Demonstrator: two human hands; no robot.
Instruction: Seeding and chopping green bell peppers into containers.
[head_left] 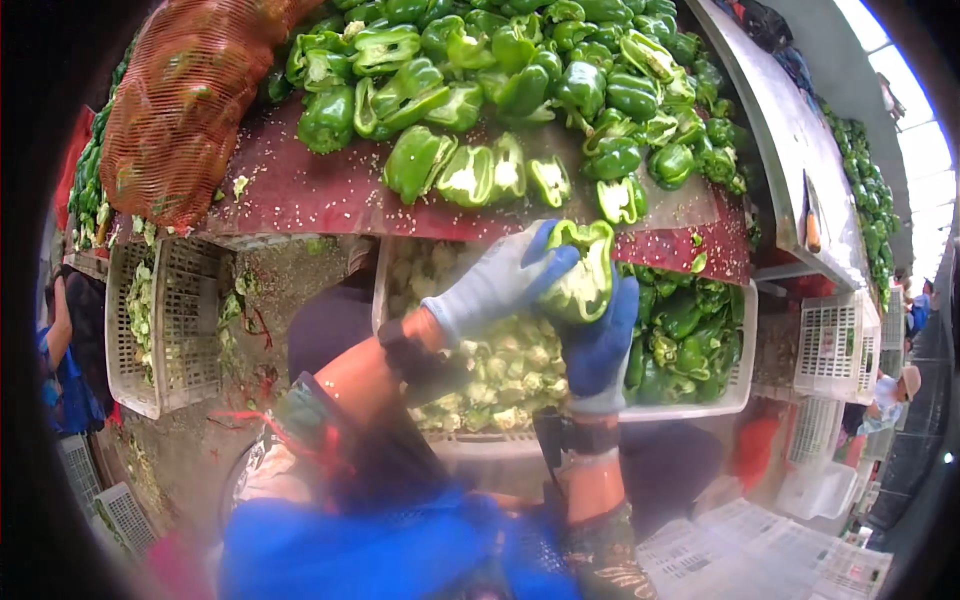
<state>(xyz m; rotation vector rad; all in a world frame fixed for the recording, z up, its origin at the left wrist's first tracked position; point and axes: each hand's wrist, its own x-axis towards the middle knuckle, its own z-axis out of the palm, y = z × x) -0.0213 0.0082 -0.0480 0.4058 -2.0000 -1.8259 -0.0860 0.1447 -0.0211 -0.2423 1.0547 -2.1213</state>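
Note:
A cut green bell pepper (580, 272), its pale seedy inside showing, is held between both gloved hands over the table's near edge. Fingers of my left hand (500, 278), in a grey and blue glove, close on its left side. My right hand (603, 345), in the same kind of glove, is wrapped round its lower right side; some of those fingers are hidden. Just beyond, opened pepper pieces (467, 176) lie in a row on the red tabletop (330, 190). Below my hands, a crate holds pale pepper cores (500, 385) and another holds green pepper pieces (690, 335).
Whole and cut peppers (560, 60) are heaped across the table's far side. An orange mesh sack (190, 120) fills its left end. A white crate (165, 330) with scraps stands at left. A knife (812, 220) rests on the metal table at right, near stacked crates (838, 340).

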